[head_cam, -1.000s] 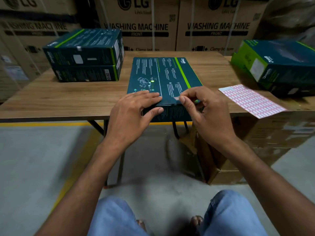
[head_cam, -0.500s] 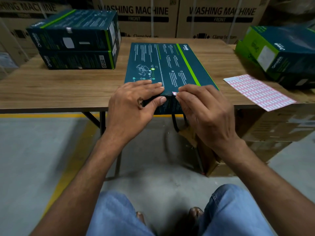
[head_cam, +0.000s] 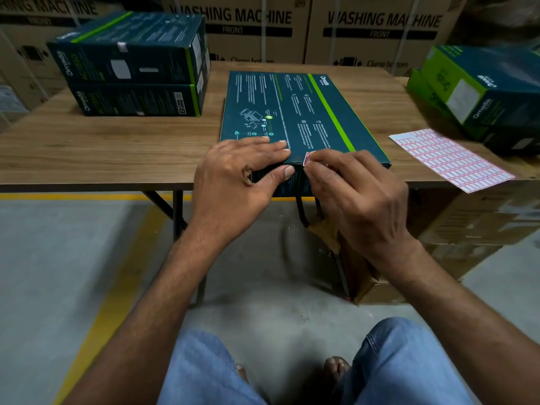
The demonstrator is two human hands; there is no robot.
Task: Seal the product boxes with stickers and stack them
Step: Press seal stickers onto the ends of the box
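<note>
A flat dark teal product box (head_cam: 295,112) with a green stripe lies at the wooden table's near edge. My left hand (head_cam: 236,176) holds its near edge, fingers flat on the top and thumb against the front face. My right hand (head_cam: 353,191) pinches a small pink-and-white sticker (head_cam: 307,159) at the box's top front edge. A sheet of pink stickers (head_cam: 450,159) lies on the table to the right. Two sealed boxes (head_cam: 131,65) are stacked at the back left.
More teal and green boxes (head_cam: 482,92) are piled at the right end of the table (head_cam: 102,144). Large washing machine cartons (head_cam: 306,27) stand behind it. A brown carton (head_cam: 467,229) sits on the floor under the right side. My knees are below.
The view has tilted down a little. My right hand has brought the sticker to the box's front edge, where it now shows more plainly. My left hand stays on the box.
</note>
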